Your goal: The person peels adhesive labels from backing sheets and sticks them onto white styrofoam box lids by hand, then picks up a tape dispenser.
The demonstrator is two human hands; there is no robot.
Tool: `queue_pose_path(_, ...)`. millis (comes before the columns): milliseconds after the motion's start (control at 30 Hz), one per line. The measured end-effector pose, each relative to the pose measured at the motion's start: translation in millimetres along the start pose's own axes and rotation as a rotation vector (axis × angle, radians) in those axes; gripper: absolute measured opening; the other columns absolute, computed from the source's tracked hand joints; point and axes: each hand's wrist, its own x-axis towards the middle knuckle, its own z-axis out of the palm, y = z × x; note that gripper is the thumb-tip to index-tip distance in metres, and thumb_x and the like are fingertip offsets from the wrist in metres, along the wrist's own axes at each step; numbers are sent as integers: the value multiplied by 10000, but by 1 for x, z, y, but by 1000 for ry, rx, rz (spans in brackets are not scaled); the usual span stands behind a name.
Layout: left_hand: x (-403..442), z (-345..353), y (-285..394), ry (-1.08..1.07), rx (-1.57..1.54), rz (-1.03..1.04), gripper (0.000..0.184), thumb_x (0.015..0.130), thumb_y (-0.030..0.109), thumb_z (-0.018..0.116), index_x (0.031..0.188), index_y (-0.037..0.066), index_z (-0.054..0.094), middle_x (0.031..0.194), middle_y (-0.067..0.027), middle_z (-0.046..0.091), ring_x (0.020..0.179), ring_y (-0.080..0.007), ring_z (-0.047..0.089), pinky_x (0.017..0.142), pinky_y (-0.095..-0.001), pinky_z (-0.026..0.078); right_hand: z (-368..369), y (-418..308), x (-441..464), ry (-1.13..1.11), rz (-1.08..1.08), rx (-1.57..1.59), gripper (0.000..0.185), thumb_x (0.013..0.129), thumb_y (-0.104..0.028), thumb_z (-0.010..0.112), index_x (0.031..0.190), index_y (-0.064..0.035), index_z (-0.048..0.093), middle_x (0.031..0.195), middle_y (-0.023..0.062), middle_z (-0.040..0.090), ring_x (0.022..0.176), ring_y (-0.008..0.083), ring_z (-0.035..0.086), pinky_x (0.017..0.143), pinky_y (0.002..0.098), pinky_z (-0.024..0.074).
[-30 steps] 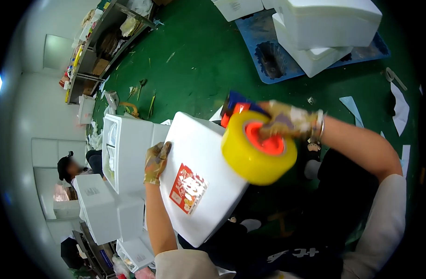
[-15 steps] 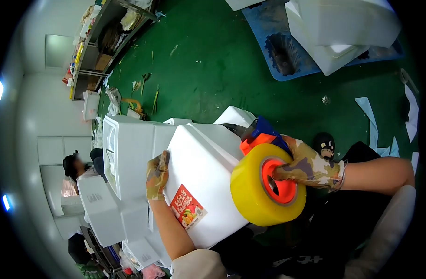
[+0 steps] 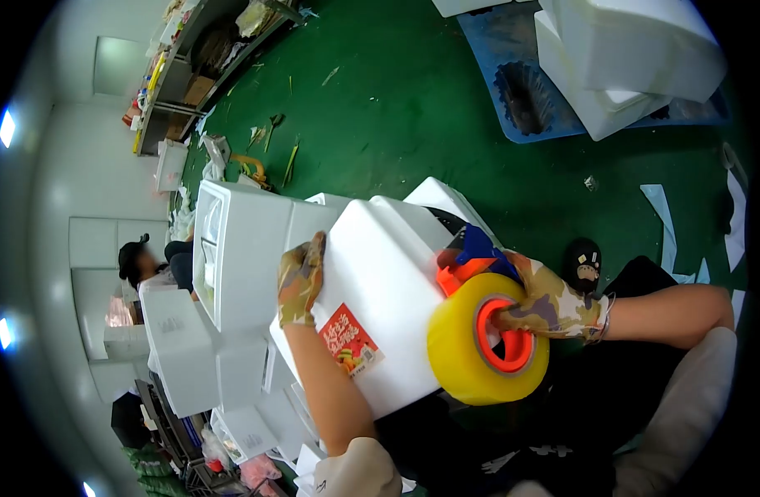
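Note:
A white foam box [image 3: 388, 306] with a red label [image 3: 349, 341] is tilted in front of me. My left hand [image 3: 300, 277], in a camouflage glove, lies flat against its left side, fingers stretched. My right hand [image 3: 554, 302], gloved alike, grips a tape dispenser [image 3: 471, 258] with blue and orange parts, its fingers at the orange hub. The big yellow tape roll [image 3: 479, 348] on it is beside the box's right side, and the dispenser's head is at the box's edge. Whether the tape sticks to the box cannot be made out.
More white foam boxes [image 3: 251, 240] are stacked at the left, near a seated person [image 3: 144, 261] in a black cap. A blue pallet [image 3: 521, 103] bears foam boxes at the upper right. Shelves [image 3: 181, 74] are at the upper left. Scraps lie on the green floor [image 3: 372, 99].
The tape dispenser in my right hand has moved down and to the right, against the box's edge. The box has turned slightly under my left hand, and the view has shifted.

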Motion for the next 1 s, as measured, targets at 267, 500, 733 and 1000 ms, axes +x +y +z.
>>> queue_pose_path(267, 12, 27, -2, -32, -151, 11, 593, 866, 541, 527, 976, -20, 684, 886, -238, 668, 822, -368, 632, 819, -387, 470, -22, -12, -9, 51, 39, 224, 596, 714, -131, 756, 1164, 74, 422, 986, 145, 593, 870, 171, 578, 762, 298, 505)
queue_pose_path(500, 22, 20, 28, -140, -25, 40, 672, 855, 594, 526, 1041, -36, 668, 929, -214, 679, 820, -293, 650, 802, -355, 489, -51, -13, 6, 58, 262, 55, 846, 698, -132, 745, 1341, 134, 264, 927, 154, 614, 709, 148, 613, 591, 249, 512)
queue_pose_path(733, 11, 40, 26, -78, -111, 172, 514, 847, 540, 580, 884, 41, 698, 830, -155, 678, 831, -330, 628, 795, -374, 471, -49, -11, 20, -49, 164, 408, 848, 679, -117, 761, 1363, 87, 304, 1162, 165, 563, 985, 168, 565, 846, 274, 489)
queue_pose_path(1000, -1, 33, 38, -54, -41, 48, 551, 857, 594, 503, 941, 93, 718, 882, -149, 689, 872, -325, 636, 820, -383, 475, -93, -51, 51, 65, 95, -451, 708, 677, -242, 772, 1215, 67, 431, 1042, 178, 588, 908, 211, 584, 747, 299, 500)
